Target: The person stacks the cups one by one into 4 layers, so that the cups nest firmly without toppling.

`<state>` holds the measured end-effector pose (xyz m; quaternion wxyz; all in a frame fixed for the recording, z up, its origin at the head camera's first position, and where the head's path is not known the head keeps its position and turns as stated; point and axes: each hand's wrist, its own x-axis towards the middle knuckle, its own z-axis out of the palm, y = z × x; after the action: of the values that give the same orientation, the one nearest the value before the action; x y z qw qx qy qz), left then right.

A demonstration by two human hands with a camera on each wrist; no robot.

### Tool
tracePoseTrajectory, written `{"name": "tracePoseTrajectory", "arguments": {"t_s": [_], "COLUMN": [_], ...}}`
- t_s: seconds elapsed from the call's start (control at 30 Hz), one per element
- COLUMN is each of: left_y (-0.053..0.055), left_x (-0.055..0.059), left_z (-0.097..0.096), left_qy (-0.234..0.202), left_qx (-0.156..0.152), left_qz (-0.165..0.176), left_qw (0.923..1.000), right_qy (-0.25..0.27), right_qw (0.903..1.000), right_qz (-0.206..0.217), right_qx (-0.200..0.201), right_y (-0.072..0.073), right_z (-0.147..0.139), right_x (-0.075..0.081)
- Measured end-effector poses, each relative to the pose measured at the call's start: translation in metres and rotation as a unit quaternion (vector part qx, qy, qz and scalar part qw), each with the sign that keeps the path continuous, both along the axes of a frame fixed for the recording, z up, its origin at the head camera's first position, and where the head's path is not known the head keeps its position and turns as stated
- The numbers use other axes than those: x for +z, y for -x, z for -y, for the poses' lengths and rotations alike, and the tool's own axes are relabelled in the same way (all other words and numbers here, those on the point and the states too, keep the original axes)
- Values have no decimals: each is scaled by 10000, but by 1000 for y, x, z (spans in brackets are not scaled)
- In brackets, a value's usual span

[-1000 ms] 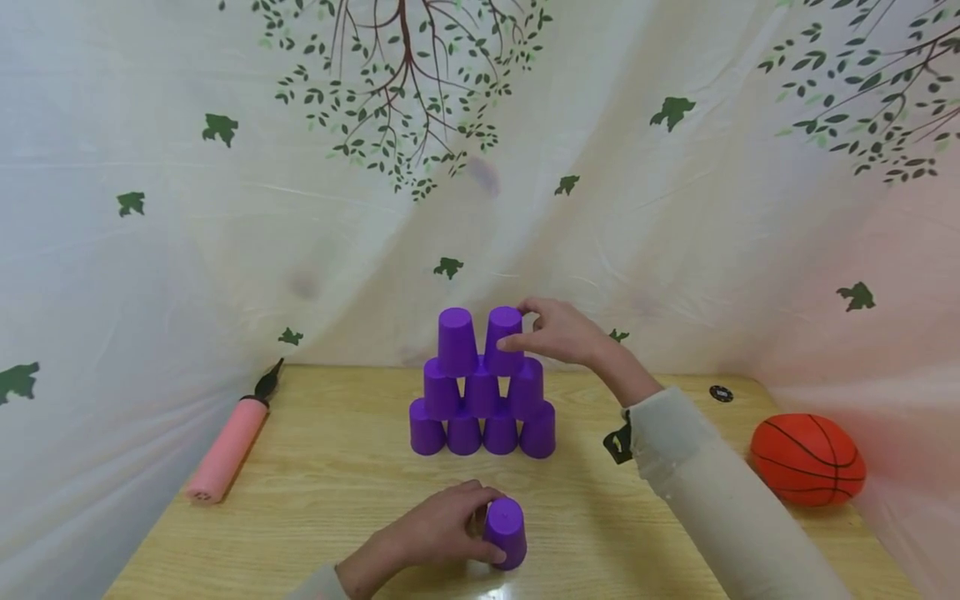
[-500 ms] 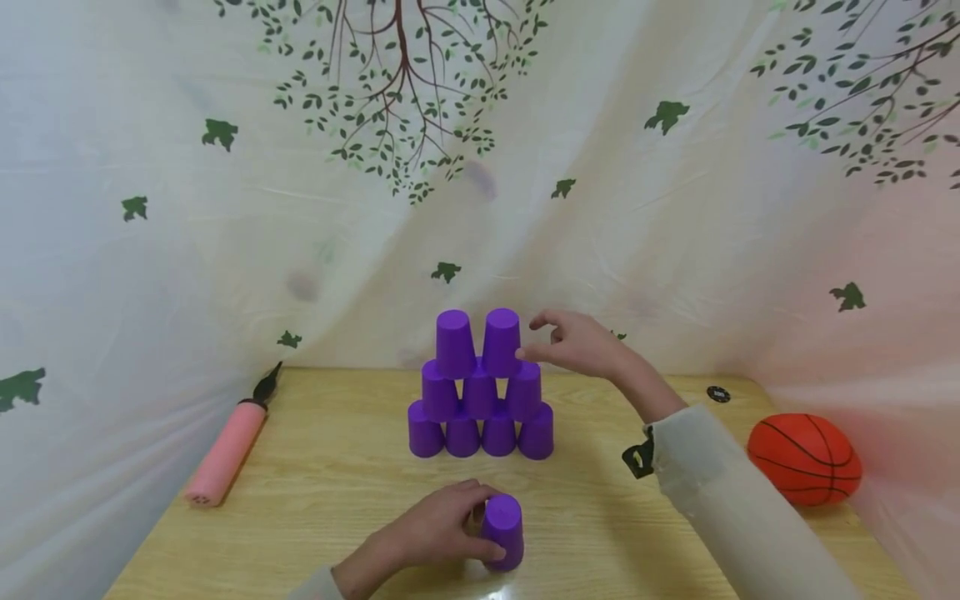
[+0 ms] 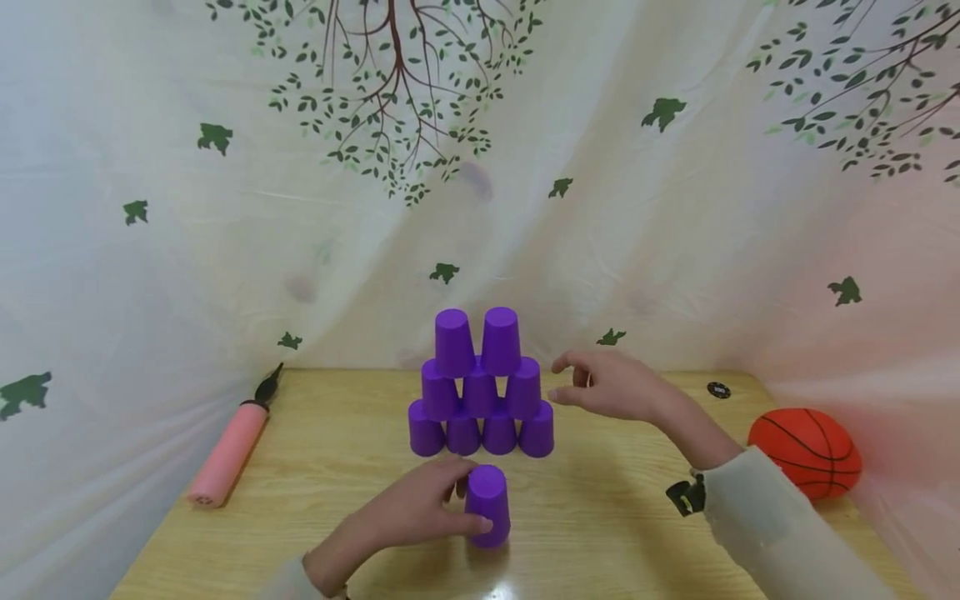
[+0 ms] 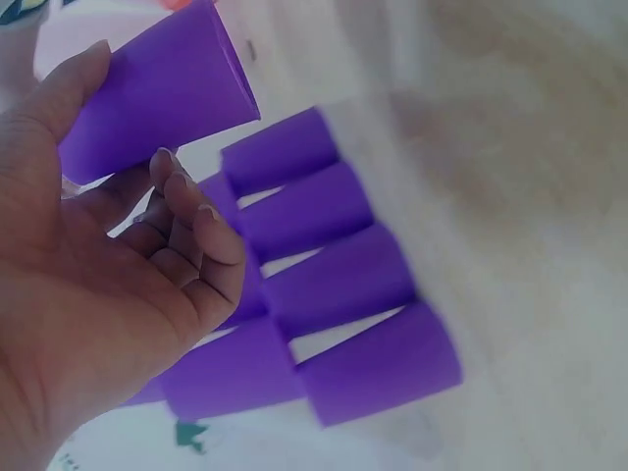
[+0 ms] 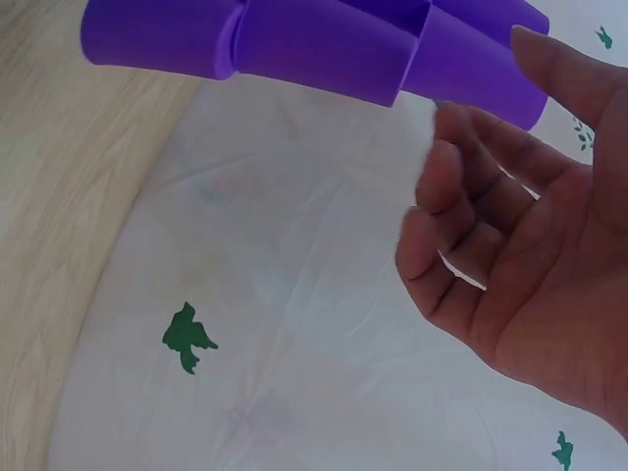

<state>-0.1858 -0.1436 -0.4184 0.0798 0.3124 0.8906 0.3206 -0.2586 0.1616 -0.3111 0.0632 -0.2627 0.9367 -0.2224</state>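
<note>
Upside-down purple cups (image 3: 480,392) form a stack on the table: several in the bottom row, three in the middle, two on top. In front of the stack, my left hand (image 3: 416,508) pinches another upside-down purple cup (image 3: 489,504) between thumb and fingers. The left wrist view shows this held cup (image 4: 162,93) gripped by its sides, with the bottom row behind it. To the right of the stack hovers my right hand (image 3: 611,383), fingers loosely bent and holding nothing. In the right wrist view, a gap separates its thumb and fingers beside the cups (image 5: 324,44).
A pink hand pump (image 3: 231,450) with a black nozzle lies at the left of the wooden table (image 3: 337,467). At the right are an orange toy basketball (image 3: 806,454) and a black chip (image 3: 718,390). A leaf-patterned cloth (image 3: 360,250) hangs behind.
My right hand has let go of the upper right cup and drawn back to the right and down. My left hand has moved its cup slightly toward the stack.
</note>
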Motion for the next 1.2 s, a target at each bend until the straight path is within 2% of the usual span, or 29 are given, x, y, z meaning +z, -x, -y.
{"name": "tracePoseTrajectory", "arguments": {"t_s": [0.13, 0.37, 0.6, 0.87, 1.2], "left_y": [2, 4, 5, 11, 20], "left_x": [19, 54, 85, 108, 136], "left_z": [7, 20, 28, 32, 31], "left_qy": [-116, -228, -192, -24, 17], "left_qx": [93, 229, 337, 430, 609], "left_qz": [24, -77, -235, -741, -1050], "left_qw": [9999, 9994, 9990, 9963, 9926], "right_qy": [-342, -849, -1159, -1333, -1209], "right_qw": [9993, 9963, 9932, 9908, 9916], "right_qz": [40, 121, 46, 189, 459], "right_qx": [116, 43, 56, -99, -38], "right_y": [-13, -32, -40, -48, -55], "right_z": [-9, -24, -39, -54, -64], "right_x": [-8, -24, -40, -58, -70]}}
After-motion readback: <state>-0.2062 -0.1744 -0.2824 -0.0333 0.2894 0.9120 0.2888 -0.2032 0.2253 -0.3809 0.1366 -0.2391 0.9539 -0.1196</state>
